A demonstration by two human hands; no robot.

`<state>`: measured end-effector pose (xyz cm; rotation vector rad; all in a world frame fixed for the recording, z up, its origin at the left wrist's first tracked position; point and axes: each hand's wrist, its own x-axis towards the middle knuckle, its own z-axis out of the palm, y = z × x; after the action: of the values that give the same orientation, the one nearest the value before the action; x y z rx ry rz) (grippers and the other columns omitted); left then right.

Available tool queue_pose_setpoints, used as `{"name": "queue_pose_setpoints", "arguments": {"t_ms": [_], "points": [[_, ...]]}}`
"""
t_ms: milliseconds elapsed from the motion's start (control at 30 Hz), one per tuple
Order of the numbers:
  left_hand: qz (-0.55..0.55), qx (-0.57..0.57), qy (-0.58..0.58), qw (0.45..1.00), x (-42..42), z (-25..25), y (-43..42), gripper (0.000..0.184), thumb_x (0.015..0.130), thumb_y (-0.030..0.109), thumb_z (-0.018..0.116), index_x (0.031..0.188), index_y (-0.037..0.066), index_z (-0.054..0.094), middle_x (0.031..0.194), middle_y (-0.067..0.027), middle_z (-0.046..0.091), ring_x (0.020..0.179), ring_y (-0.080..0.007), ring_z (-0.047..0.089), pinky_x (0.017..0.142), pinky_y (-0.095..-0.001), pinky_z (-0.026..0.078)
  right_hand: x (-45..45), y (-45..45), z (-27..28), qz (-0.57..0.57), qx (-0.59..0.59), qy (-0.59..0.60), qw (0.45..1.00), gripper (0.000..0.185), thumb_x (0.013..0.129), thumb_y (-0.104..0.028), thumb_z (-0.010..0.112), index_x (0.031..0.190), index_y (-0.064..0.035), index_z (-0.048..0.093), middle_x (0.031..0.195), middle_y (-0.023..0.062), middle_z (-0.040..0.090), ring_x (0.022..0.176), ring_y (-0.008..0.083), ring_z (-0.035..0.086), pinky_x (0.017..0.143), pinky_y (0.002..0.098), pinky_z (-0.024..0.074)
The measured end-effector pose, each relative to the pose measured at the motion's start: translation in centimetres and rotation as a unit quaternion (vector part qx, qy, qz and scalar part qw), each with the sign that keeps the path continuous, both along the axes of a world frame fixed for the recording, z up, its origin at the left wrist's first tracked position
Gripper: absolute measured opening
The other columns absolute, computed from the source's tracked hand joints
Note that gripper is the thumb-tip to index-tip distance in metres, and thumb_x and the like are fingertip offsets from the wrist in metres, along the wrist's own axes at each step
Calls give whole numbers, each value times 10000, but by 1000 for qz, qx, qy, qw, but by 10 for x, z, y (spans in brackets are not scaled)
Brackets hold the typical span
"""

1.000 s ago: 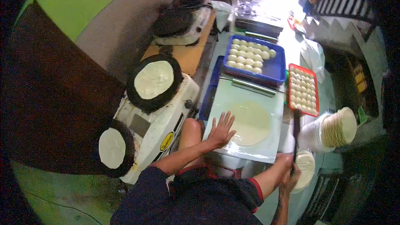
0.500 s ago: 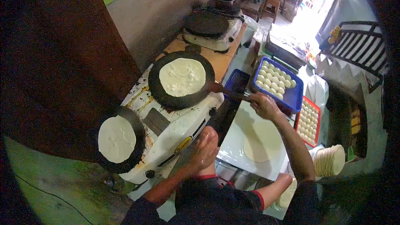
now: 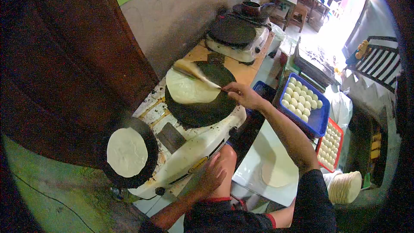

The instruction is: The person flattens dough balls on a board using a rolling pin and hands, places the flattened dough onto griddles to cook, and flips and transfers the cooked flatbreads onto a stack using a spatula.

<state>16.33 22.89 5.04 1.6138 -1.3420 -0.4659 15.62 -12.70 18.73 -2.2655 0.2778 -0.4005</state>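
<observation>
My right hand is closed at the right edge of the far griddle pan, around what looks like the end of a dark wooden spatula, mostly hidden and blurred. A pale flatbread lies partly over that pan; its far edge is lifted and folded, smeared by motion. My left hand rests on my bent knee beside the stove, fingers loosely spread, with nothing in it. A second flatbread lies flat on the near griddle pan. Both pans sit on a white stove.
To the right, a thin dough sheet lies on a white board. Beyond are dough balls in a blue tray and a red tray. A flatbread stack stands at lower right. Another burner is at the back.
My right hand has moved left to the far pan with the dark-handled tool. The flatbread there, flat before, is now shifted left and partly folded up. My left hand has lowered slightly on the knee.
</observation>
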Motion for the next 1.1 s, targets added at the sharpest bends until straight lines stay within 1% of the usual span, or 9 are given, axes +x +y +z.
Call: {"name": "queue_pose_setpoints", "arguments": {"t_ms": [133,267,300,433,533,633,700,867,1100], "points": [[-77,-2,-41,996,18,49,-33,353,867,124,653,1175,-41,602,1363,-280,525,1306,-428,478,1114,-473,382,-15,34,-18,-10,-231,14,973,310,882,-135,624,1190,-99,643,1024,141,674,967,355,663,848,454,540],[-54,-131,-133,981,90,70,-95,354,862,129,674,1195,13,643,1303,-239,603,1235,-421,559,1105,-472,398,-99,90,-3,-76,-192,125,970,358,916,-117,598,1266,-180,639,1041,129,655,941,349,665,751,460,552],[-69,-40,-138,987,109,116,-104,325,860,100,624,1171,3,624,1313,-210,590,1264,-408,516,1098,-470,390,-120,101,5,-92,-171,134,972,374,910,-116,607,1275,-194,634,1052,126,653,935,350,663,748,461,550],[40,36,-433,900,223,75,-161,446,937,273,627,1300,17,583,1361,-169,586,1311,-392,490,1139,-530,325,-201,121,32,-169,-188,191,948,365,914,-128,600,1268,-205,640,1054,121,666,897,352,680,739,462,565],[178,249,-469,829,234,54,-181,511,958,403,596,1296,20,605,1335,-183,606,1271,-377,538,1094,-525,389,-219,145,41,-226,-189,217,931,308,895,-113,633,1197,-166,666,1030,121,670,867,362,679,736,463,558],[30,451,-303,839,187,118,-204,613,962,521,551,1248,-14,637,1261,-243,630,1157,-384,623,1005,-529,472,-211,181,39,-270,-151,207,928,287,880,-86,649,1163,-130,676,1014,137,677,833,371,687,712,441,563],[6,349,-338,874,164,108,-204,623,970,514,537,1172,-61,668,1162,-296,653,1054,-382,675,899,-516,536,-195,203,24,-293,-154,202,922,321,877,-73,654,1190,-141,670,1028,146,669,817,378,684,708,444,563],[84,280,-296,910,127,158,-164,627,997,391,504,1387,-95,433,936,-282,705,887,-437,703,830,-518,550,-105,185,-19,-301,-127,123,937,506,908,-83,595,1381,-254,539,1063,166,615,914,385,660,757,465,542],[113,178,-235,949,115,200,-83,562,977,391,550,1357,-22,532,922,-317,690,892,-482,683,828,-553,527,-12,112,-61,-232,-116,63,964,512,936,-73,518,1419,-244,526,1056,216,581,966,415,639,793,490,504]]}}
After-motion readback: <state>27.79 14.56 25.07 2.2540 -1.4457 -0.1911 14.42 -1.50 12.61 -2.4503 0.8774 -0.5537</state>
